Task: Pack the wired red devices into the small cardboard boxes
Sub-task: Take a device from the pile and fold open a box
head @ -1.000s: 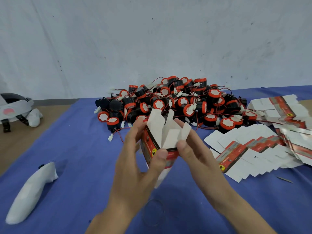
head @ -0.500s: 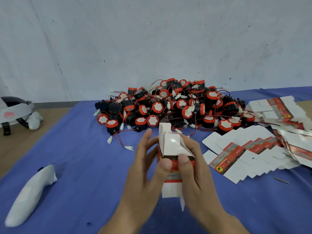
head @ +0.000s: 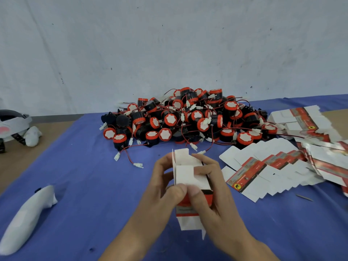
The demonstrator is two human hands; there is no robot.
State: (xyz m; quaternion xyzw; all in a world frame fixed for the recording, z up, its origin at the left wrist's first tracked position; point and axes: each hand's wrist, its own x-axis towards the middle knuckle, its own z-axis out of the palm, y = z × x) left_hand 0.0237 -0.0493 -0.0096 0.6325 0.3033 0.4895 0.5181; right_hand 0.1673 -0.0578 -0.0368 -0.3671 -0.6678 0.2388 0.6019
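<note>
Both my hands hold one small cardboard box (head: 185, 174) above the blue cloth, in the middle of the view. The box is red and black outside, white inside, and its white end flaps are partly folded down. My left hand (head: 160, 187) grips its left side with the thumb on the flap. My right hand (head: 212, 187) grips the right side, its thumb pressing the same flap. Behind the box lies a big pile of wired red devices (head: 184, 117), round, black and red with white faces and white plugs.
Flat unfolded boxes (head: 263, 172) fan out on the right, with more stacked at the far right (head: 301, 121). A white controller (head: 26, 221) lies at the left on the blue cloth (head: 84, 185). A headset (head: 13, 125) sits at the far left.
The box's flaps stood open and upright; my thumbs have folded them down. The box and both hands have come lower and nearer to me.
</note>
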